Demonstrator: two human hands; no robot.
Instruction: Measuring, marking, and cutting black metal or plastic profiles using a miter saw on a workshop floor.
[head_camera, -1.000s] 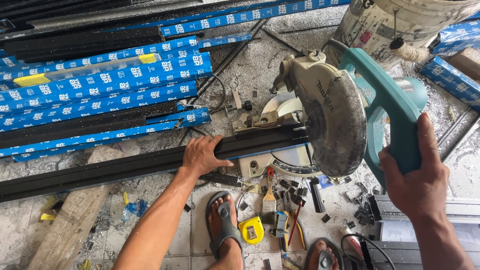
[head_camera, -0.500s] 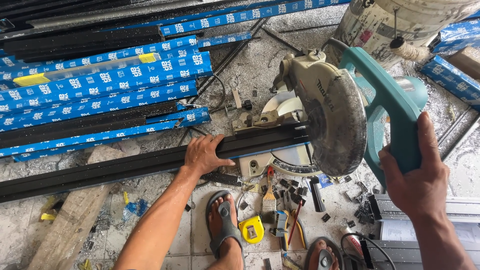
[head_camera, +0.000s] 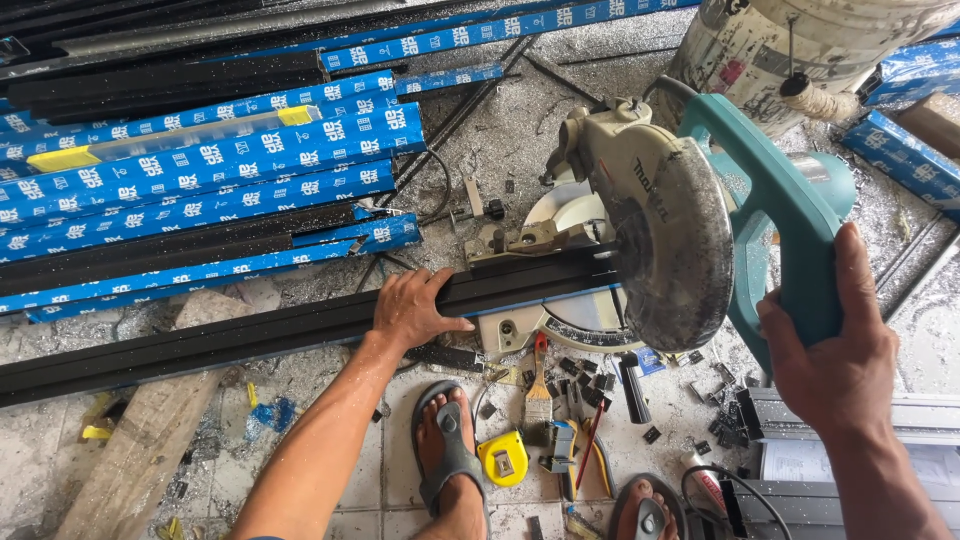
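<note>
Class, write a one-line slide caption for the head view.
Left hand presses a long black profile on the mitre saw while right hand grips its teal handle.

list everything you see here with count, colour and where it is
mitre saw: one, teal handle and grey blade guard, centre right on the floor
long black bar: one, black, lying across the saw bed out to the left
wrapped bars: many, blue and white wrap, stacked upper left
bucket: one, dirty white, top right
tape measure: one, yellow, floor by the foot
paintbrush: one, red handle, below the saw
wooden plank: one, pale brown, lower left
sandalled foot: grey sandal, bottom centre
left hand: pressing on the long black bar
right hand: gripping the saw's teal handle
</note>
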